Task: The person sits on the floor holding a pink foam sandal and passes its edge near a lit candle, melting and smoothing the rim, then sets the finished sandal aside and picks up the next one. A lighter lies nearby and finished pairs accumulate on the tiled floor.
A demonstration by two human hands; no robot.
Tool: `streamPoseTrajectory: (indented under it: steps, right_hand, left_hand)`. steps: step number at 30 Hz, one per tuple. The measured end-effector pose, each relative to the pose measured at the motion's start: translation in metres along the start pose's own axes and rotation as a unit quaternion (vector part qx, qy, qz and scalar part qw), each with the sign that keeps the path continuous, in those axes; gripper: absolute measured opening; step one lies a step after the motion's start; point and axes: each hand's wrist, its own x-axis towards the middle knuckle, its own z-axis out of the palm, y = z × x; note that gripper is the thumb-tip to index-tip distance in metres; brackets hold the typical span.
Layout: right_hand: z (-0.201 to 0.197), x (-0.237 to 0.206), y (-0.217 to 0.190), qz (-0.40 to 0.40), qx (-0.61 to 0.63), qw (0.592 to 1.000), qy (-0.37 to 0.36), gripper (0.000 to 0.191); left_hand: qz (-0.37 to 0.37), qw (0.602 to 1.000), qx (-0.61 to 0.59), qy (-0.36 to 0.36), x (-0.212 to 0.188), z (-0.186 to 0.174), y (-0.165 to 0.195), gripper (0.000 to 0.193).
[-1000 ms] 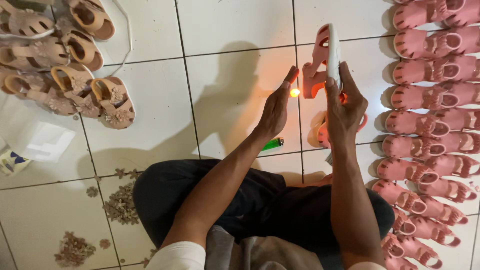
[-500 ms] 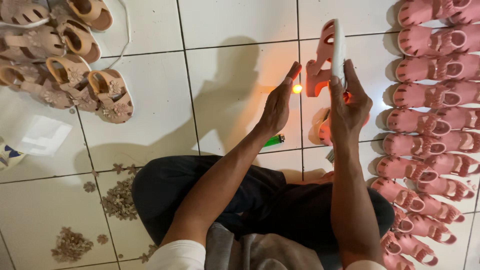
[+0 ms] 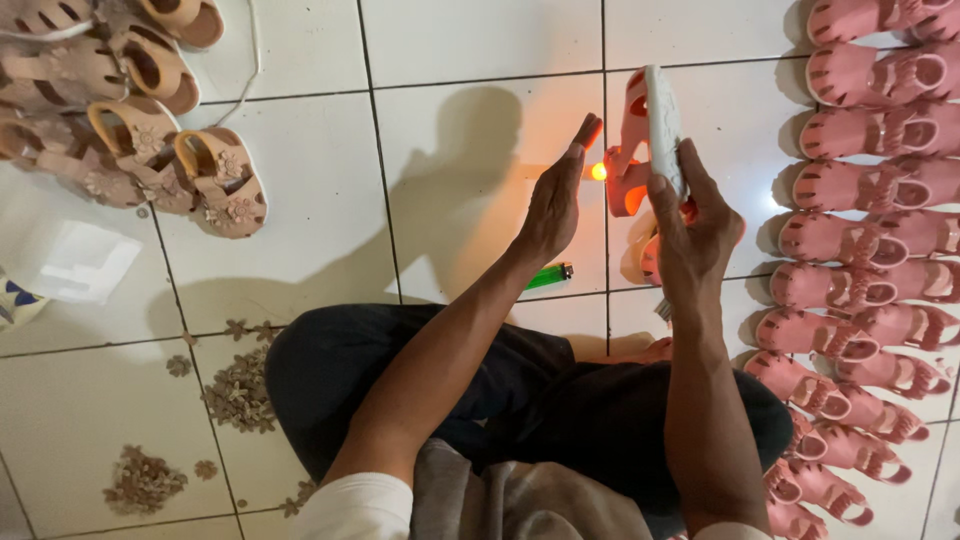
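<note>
Since the earlier frames little has shifted: both of my hands have stayed raised over the tiles, and the small flame [image 3: 599, 171] has stayed between them, though everything now sits a touch higher and further right in view.

My right hand [image 3: 692, 232] is closed around a pink child's sandal [image 3: 640, 135], thumb on the near side and fingers wrapped behind, holding it upright with its pale sole edge turned toward me. The flame glows just beside the sandal's left edge and tints it orange. My left hand [image 3: 556, 201] is flat, fingers together and straight, standing on edge right next to the flame like a screen; its fingertips glow red. What carries the flame I cannot tell.

Under my left wrist a green lighter [image 3: 549, 276] lies on the white tiled floor [image 3: 450, 40]. Another pink sandal [image 3: 642, 250] lies just below the one I hold, partly hidden by my right hand. My dark trousers [image 3: 340, 370] fill the lower middle. To my right runs a column of pink sandals [image 3: 860, 200], closely packed. At upper left is a heap of tan sandals [image 3: 150, 130] with flower trims, and below them a white paper [image 3: 75, 262]. Small tan flower pieces [image 3: 235, 390] are scattered by my left knee.
</note>
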Motion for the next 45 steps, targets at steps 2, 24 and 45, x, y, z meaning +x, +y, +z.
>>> streamPoseTrajectory:
  steps: [2, 24, 45]
  right_hand:
    - [0.001, 0.001, 0.000, 0.017, 0.005, 1.000, 0.002, 0.057]
    - [-0.027, -0.100, 0.014, 0.061, 0.457, 0.886, -0.053, 0.058]
    - [-0.027, -0.010, -0.024, -0.036, 0.164, 0.985, -0.052, 0.047]
  left_hand:
    - [0.004, 1.000, 0.003, -0.002, 0.000, -0.001, -0.003, 0.066]
    - [-0.114, 0.990, 0.054, 0.057, -0.082, 0.065, 0.068, 0.045]
    - [-0.065, 0.967, 0.187, 0.161, -0.058, -0.015, 0.032, 0.051]
